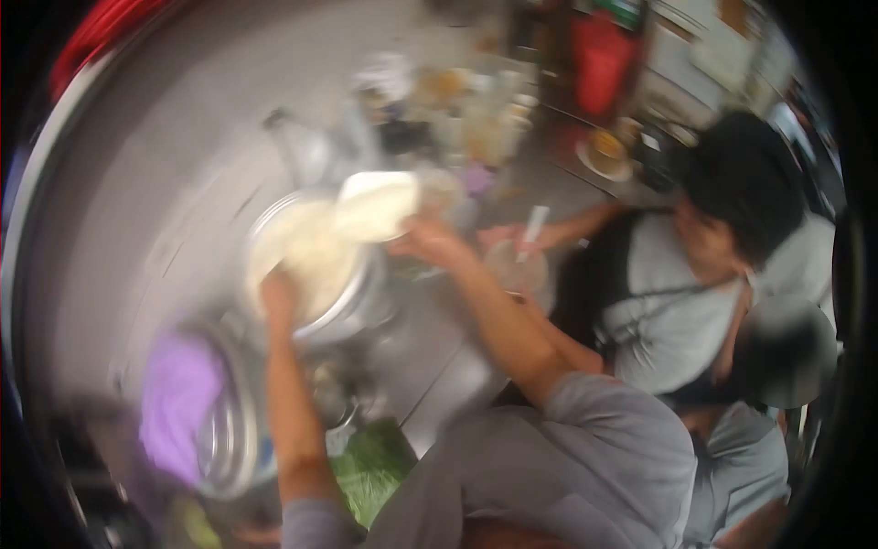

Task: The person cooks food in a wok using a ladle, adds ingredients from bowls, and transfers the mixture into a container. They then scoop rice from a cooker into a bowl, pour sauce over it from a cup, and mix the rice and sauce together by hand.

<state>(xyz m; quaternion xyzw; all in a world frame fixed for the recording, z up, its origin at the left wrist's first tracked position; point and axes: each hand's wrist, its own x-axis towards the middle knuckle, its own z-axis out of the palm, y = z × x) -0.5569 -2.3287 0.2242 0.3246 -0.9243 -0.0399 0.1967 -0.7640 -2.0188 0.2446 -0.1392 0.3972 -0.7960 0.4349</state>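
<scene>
Head view, bowl (pixel 364 180): your right hand (pixel 430 240) grips it; overtilting could spill food.
Pot (pixel 352 295): your left hand's (pixel 279 295) grip unclear.

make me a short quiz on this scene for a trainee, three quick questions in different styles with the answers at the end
1. Multiple choice. What does the person's right hand hold?
A) a green bag
B) a white container
C) a knife

2. True or false. The person's left hand is at the round pot with pale contents.

3. Fill in the blank. The cloth-like thing at the lower left of the picture is coloured ____.

Key: 1. B; 2. true; 3. purple
</scene>
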